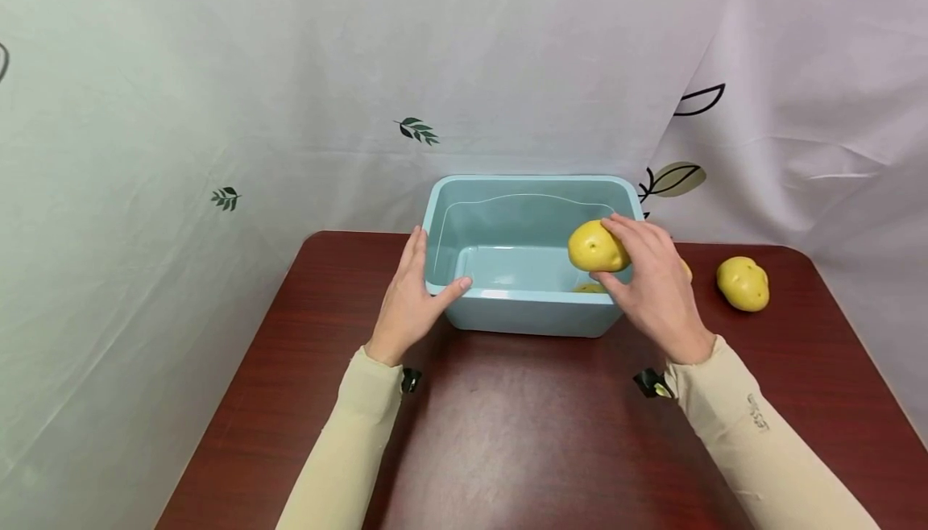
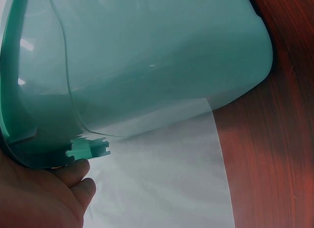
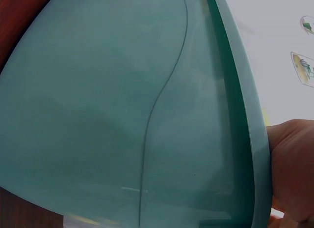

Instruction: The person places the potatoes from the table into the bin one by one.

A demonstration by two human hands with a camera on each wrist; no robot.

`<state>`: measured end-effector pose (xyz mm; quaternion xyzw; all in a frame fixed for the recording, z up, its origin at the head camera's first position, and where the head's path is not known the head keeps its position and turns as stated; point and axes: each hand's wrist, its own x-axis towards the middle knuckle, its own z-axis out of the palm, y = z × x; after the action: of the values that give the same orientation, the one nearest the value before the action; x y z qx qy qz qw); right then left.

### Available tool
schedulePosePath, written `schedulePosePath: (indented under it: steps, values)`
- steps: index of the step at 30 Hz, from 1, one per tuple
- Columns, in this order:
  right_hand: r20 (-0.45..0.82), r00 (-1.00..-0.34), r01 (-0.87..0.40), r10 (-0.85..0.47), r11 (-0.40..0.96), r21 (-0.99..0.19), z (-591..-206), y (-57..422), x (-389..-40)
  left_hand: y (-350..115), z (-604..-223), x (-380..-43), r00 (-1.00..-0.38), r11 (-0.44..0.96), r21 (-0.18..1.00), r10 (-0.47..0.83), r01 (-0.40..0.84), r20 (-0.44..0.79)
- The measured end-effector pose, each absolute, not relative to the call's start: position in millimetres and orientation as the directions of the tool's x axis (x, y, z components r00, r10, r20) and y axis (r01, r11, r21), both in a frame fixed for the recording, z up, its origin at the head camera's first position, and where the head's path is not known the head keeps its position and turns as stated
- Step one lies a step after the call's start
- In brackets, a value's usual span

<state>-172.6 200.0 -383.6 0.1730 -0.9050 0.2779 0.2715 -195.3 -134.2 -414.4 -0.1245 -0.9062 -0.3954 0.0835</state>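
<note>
My right hand (image 1: 656,288) pinches a yellow potato (image 1: 596,246) between thumb and fingers, over the right part of a light blue plastic bin (image 1: 529,316). My left hand (image 1: 409,304) rests at the bin's front left corner, fingers straight along its left side and thumb on the front rim. Inside the bin, the top of another yellow potato (image 1: 590,288) shows behind the front wall. In the left wrist view, fingertips (image 2: 81,181) touch the bin's rim by a small notched clip. The bin wall (image 3: 98,115) hides the held potato in the right wrist view.
To the right of the bin lies one potato (image 1: 743,283) on the dark red wooden table (image 1: 522,425). A sliver of another yellow thing (image 1: 686,271) shows behind my right hand. A pale curtain with leaf prints (image 1: 536,71) hangs close behind the bin.
</note>
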Motion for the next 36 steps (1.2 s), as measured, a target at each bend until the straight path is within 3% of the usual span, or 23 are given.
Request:
schedulePosePath:
  steps: [10, 36]
  values:
    - [0.481, -0.868, -0.397, -0.124, 0.755, -0.521, -383.7, 200.9, -174.7, -133.9, -414.9, -195.8, -0.955, 0.656, 0.696, 0.162, 0.293, 0.249]
    - [0.444, -0.89, -0.362, -0.1, 0.749, -0.555, -386.2, 202.3, -177.0, -133.8, -415.1, -195.2, -0.958, 0.656, 0.701, 0.151, 0.28, 0.242]
